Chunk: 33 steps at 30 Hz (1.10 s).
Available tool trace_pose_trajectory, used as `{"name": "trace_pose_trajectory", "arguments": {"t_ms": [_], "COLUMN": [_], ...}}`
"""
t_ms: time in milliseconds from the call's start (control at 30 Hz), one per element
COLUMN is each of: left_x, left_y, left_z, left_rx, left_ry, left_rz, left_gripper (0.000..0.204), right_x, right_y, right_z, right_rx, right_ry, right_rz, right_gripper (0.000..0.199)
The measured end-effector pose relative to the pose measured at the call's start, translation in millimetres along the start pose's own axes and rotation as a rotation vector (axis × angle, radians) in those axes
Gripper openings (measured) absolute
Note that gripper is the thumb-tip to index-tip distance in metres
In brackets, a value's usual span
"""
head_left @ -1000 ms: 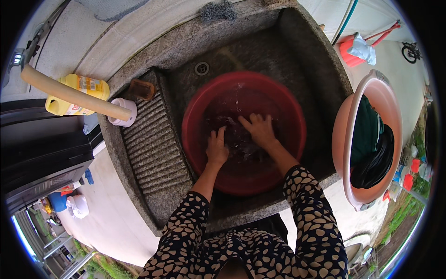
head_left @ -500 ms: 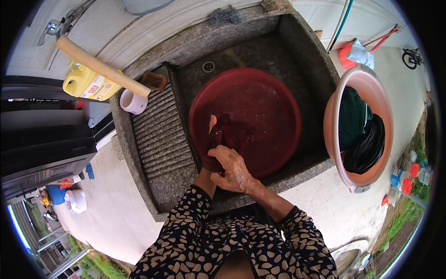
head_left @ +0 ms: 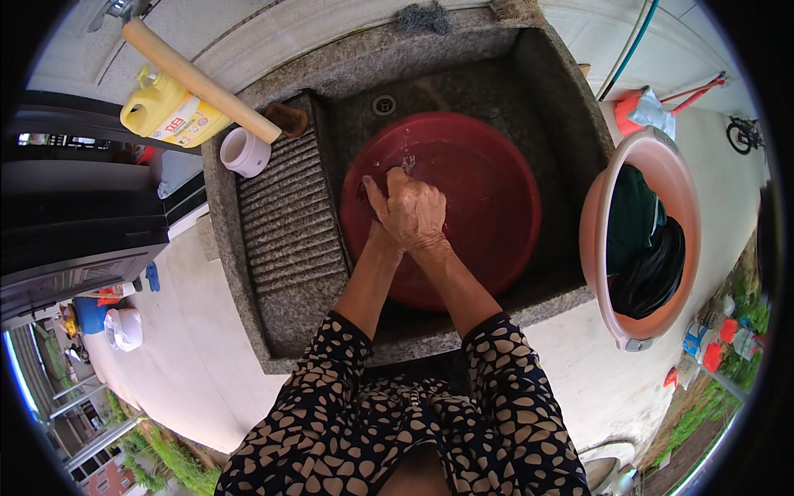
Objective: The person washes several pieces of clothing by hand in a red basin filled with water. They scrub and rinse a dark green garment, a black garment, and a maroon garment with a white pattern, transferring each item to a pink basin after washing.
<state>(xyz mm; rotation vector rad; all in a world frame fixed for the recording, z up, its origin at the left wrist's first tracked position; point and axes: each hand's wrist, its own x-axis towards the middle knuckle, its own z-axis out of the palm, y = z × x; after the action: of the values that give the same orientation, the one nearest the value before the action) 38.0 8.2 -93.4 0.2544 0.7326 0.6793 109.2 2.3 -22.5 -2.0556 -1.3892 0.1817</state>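
Observation:
A large dark red basin (head_left: 488, 202) with water in it stands in a stone wash sink (head_left: 463, 25). My right hand (head_left: 416, 205) is at the basin's left part, palm down, its fingers curled over my left hand. Under it, my left hand (head_left: 384, 237) shows little more than its wrist; its fingers are hidden. The two hands press together low in the basin, with small splashes just beyond them. Whatever lies between them is covered, and no dark red cloth can be made out clearly against the basin's own red.
Left of the basin is a ridged stone washboard (head_left: 289, 219). At its top stand a whitish cup (head_left: 245, 153), a brown soap dish (head_left: 286, 121) and a yellow jug (head_left: 174, 112), below a beige pipe (head_left: 198, 78). A pink tub (head_left: 589, 215) with dark clothes (head_left: 649, 256) stands on the right.
Both hands have moved farther into the basin and come together, the right over the left. The dark red cloth seen in them before is now hidden. The view has shifted slightly.

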Motion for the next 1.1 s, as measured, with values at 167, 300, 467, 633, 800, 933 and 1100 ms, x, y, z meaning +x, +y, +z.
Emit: {"name": "trace_pose_trajectory", "arguments": {"t_ms": [167,300,467,633,800,933,1100], "left_x": [-1.6,-6.2,14.7,17.0,4.5,-14.0,-56.6], "left_y": [-13.5,-4.4,-40.6,-28.4,-5.2,20.4,5.3], "left_z": [15.4,3.0,-63.9,-55.0,-35.0,-3.9,-29.1], "left_rx": [0.350,0.541,1.305,0.800,0.160,-0.024,-0.246], "left_ry": [0.399,0.570,0.488,0.495,0.336,-0.044,-0.087], "left_rz": [-0.129,-0.159,-0.048,-0.208,-0.279,-0.288,-0.154], "left_gripper": [0.058,0.063,0.064,0.062,0.083,0.084,0.058], "right_x": [14.2,-1.5,-57.7,-49.0,-21.6,-64.5,-86.0], "right_y": [93.8,154.0,159.3,196.5,81.7,12.4,-33.5], "right_z": [21.0,39.8,96.8,84.8,-1.8,-35.1,-14.0], "right_rx": [-0.105,0.026,-0.377,-0.225,0.894,0.903,0.283], "right_ry": [-0.059,-0.142,-0.161,-0.296,-0.561,-0.497,-0.122], "right_rz": [0.302,0.781,0.133,0.343,0.393,0.024,-0.254], "right_gripper": [0.045,0.039,0.040,0.040,0.037,0.022,0.026]}}
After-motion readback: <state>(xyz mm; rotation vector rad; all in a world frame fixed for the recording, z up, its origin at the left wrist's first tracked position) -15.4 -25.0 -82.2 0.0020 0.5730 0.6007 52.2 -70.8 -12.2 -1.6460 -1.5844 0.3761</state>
